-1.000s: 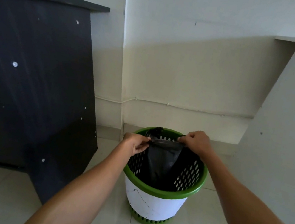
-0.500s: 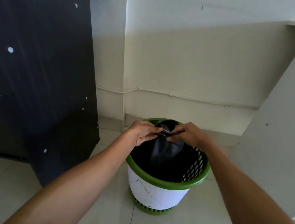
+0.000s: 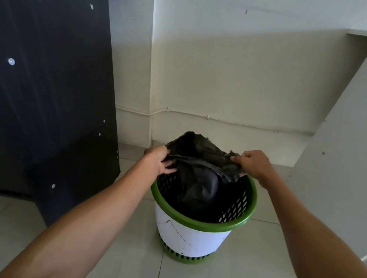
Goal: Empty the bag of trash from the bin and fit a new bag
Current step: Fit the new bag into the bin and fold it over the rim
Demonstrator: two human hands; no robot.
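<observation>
A person is looking down along two bare forearms at a round bin [image 3: 190,235] that is standing on a pale tiled floor [image 3: 107,260]. The bin is showing a green rim, perforated dark inner walls and a white outer wall with thin dark marks.

A black bag [image 3: 196,183] is sitting partly inside the bin. Its crumpled body is hanging down within the walls, while its top is rising above the far side of the rim.

The left hand [image 3: 160,159] is holding the left edge of the bag's top, just above the rim. Its fingers [image 3: 169,164] are curling around the plastic, pressed together. The right hand [image 3: 252,164] is holding the right edge, and its fingers [image 3: 235,159] are pinching a fold of the plastic against the thumb. The bag's top is stretching between the two hands, with a loose flap standing up behind them towards the wall [image 3: 238,75].

A large dark board [image 3: 34,88] is leaning at the left, and a pale board [image 3: 360,145] is leaning at the right. A thin white cable [image 3: 229,121] is running low along the wall behind the bin.
</observation>
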